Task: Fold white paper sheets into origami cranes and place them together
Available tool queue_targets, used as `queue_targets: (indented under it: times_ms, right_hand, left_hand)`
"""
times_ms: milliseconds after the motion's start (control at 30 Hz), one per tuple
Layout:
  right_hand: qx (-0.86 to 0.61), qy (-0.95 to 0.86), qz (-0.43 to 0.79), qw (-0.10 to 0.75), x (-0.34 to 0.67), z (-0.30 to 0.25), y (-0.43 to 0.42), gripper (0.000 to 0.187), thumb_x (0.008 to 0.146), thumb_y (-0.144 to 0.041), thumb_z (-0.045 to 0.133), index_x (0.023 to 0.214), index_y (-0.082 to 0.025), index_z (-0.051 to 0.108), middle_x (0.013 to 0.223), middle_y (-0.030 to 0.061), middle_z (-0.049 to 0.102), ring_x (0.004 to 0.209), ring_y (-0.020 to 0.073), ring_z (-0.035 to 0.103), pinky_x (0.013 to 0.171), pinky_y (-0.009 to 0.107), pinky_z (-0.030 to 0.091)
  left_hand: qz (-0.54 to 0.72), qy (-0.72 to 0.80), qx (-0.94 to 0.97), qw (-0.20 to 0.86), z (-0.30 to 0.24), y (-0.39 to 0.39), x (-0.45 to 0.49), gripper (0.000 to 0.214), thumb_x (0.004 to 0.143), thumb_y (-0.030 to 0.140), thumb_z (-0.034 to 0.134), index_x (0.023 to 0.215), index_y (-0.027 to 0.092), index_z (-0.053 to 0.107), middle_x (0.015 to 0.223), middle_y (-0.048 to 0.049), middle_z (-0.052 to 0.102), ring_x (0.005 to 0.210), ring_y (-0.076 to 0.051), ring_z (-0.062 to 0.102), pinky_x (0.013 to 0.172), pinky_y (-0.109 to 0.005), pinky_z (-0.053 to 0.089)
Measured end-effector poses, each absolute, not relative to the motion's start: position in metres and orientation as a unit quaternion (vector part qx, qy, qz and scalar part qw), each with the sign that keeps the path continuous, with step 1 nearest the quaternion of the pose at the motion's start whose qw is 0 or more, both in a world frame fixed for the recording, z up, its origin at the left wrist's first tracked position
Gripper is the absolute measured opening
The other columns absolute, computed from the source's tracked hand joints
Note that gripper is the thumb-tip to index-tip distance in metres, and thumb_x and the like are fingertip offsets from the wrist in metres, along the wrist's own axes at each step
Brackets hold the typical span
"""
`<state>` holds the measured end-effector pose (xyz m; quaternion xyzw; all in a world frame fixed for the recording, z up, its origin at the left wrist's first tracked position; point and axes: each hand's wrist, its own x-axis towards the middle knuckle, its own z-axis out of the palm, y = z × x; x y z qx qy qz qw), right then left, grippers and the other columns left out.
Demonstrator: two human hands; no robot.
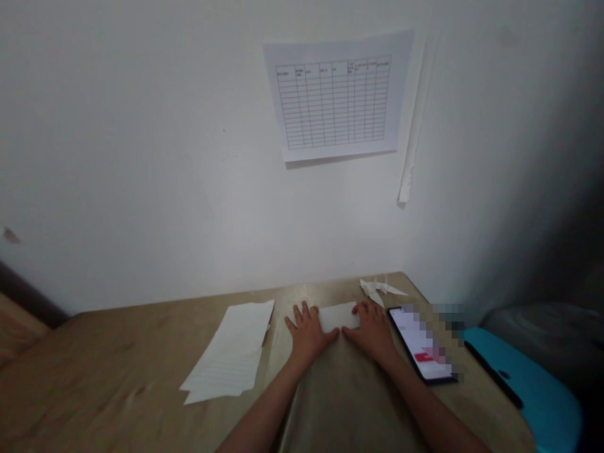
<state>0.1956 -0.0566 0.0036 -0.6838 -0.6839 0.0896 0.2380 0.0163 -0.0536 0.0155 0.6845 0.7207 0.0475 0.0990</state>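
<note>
My left hand lies palm down on the wooden tabletop, its fingers spread and its thumb side against a folded white paper strip. My right hand rests palm down on the strip's right end, pressing it flat. Neither hand appears to grip it. Just beyond my right hand stands a white origami crane. A loose stack of lined white paper sheets lies to the left of my left hand.
A smartphone with a lit screen lies right of my right hand. The tan tabletop meets a white wall, where a printed grid chart hangs. A teal plastic object sits beyond the table's right edge.
</note>
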Motion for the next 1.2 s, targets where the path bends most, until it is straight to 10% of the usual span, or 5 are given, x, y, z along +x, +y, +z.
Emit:
queue_targets:
  times_ms: [1200]
  right_hand:
    - [-0.638, -0.695, 0.195, 0.266, 0.235, -0.009, -0.032, 0.053, 0.065, -0.005, 0.057, 0.111, -0.027, 0.074, 0.129, 0.0057, 0.062, 0.125, 0.024, 0.055, 0.108, 0.036, 0.04]
  left_hand:
    - [0.021, 0.633, 0.755, 0.17, 0.03, -0.043, -0.041, 0.073, 0.081, 0.032, 0.064, 0.151, 0.03, 0.043, 0.169, -0.0061, 0.023, 0.158, -0.03, 0.011, 0.125, -0.059, 0.009]
